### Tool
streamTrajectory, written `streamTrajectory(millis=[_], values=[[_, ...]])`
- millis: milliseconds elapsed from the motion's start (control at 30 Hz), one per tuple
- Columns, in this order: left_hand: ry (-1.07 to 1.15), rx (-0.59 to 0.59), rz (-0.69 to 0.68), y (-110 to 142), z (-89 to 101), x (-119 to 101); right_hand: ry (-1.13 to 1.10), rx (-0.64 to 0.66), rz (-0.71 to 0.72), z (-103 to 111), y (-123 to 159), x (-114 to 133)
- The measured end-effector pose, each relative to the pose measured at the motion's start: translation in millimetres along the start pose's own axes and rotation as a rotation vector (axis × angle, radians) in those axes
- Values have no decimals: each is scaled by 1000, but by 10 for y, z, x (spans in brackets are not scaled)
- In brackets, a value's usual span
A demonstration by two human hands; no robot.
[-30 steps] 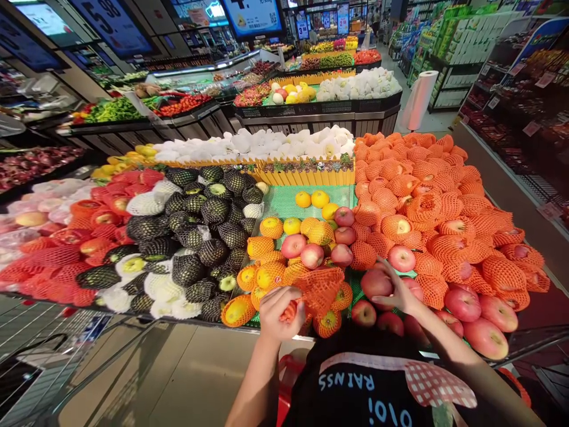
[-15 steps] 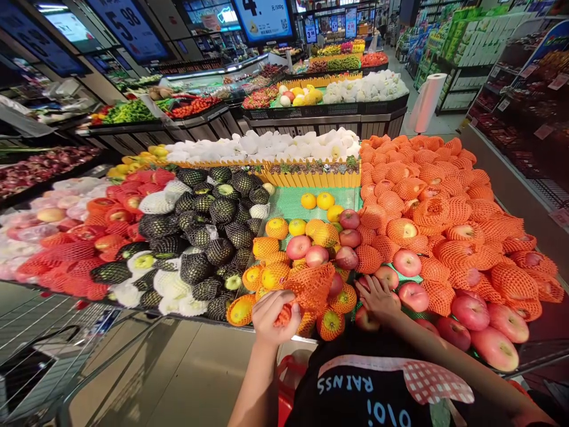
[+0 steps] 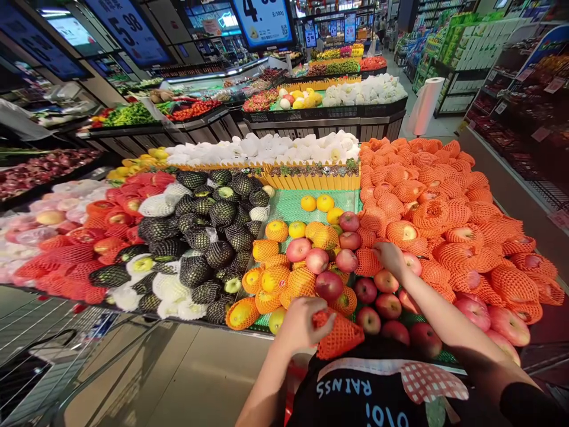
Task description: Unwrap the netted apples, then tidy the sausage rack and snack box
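The orange foam netting (image 3: 340, 337) has swung down toward our black shirt (image 3: 338, 409), gripped in our left hand (image 3: 302, 325); up goes our right hand (image 3: 390, 258), off the bare red apples (image 3: 387, 305) to a netted fruit (image 3: 368, 264), fingertips at its edge, though we can't tell if they grasp it; netted oranges (image 3: 272, 277) lie leftward, black-netted fruit (image 3: 222, 212) beyond them.

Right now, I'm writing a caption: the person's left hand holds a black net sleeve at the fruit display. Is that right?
The colour is wrong: in the head view, the left hand holds an orange net sleeve at the fruit display.
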State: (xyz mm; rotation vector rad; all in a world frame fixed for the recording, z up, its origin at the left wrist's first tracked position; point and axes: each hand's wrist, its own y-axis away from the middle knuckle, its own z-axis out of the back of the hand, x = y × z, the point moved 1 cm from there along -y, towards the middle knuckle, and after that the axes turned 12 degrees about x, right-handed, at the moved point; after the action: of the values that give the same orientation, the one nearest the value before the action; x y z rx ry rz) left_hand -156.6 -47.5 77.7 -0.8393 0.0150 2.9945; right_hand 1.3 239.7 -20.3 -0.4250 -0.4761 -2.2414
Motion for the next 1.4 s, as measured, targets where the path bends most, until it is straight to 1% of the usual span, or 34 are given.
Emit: streamTrajectory(millis=[67,100,200,300,433,500,533,600,667,700,733,800,933,967,1000,1033,1067,1133,1167,1200,1233,1300,1400], values=[[-36,129,68,-114,-150,-50,27,38,16,-7,-46,-24],[-60,166,100,-181,-220,-74,48,66,28,-23,-48,-20],[-111,232,170,-408,-385,-157,123,138,51,-104,-11,41],[-118,276,231,-640,-494,-260,182,160,40,-196,35,144],[-162,283,376,-915,-635,-349,212,135,18,-228,131,249],[-183,278,427,-1023,-710,-343,195,63,36,-201,220,260],[-188,274,442,-1066,-744,-327,165,5,65,-182,275,256],[-185,255,451,-1128,-797,-285,30,-156,146,-143,396,231],[-190,196,431,-1159,-818,-245,-198,-290,228,-115,515,196],[-199,160,418,-1166,-816,-229,-331,-323,257,-108,566,180],[-209,133,415,-1172,-808,-216,-466,-328,276,-106,608,168],[-214,118,436,-1187,-775,-196,-738,-281,271,-108,664,161],[-199,182,504,-1245,-687,-180,-1292,-107,119,-88,657,172],[-213,194,489,-1260,-668,-188,-1369,-59,108,-70,633,169],[-237,211,458,-1271,-653,-202,-1393,-36,105,-46,603,158],[-267,239,422,-1276,-644,-222,-1359,-54,97,-18,568,136],[-301,271,388,-1275,-640,-247,-1266,-113,80,13,530,107],[-354,332,354,-1253,-646,-307,-962,-283,38,80,455,41],[-368,355,359,-1234,-652,-338,-782,-343,41,112,419,18],[-374,370,370,-1210,-659,-367,-603,-363,71,138,384,6],[-373,381,375,-1184,-666,-394,-435,-338,122,155,349,6],[-367,408,367,-1128,-674,-435,-151,-209,235,156,280,34],[-360,450,349,-1054,-672,-464,148,-14,375,85,177,118]])
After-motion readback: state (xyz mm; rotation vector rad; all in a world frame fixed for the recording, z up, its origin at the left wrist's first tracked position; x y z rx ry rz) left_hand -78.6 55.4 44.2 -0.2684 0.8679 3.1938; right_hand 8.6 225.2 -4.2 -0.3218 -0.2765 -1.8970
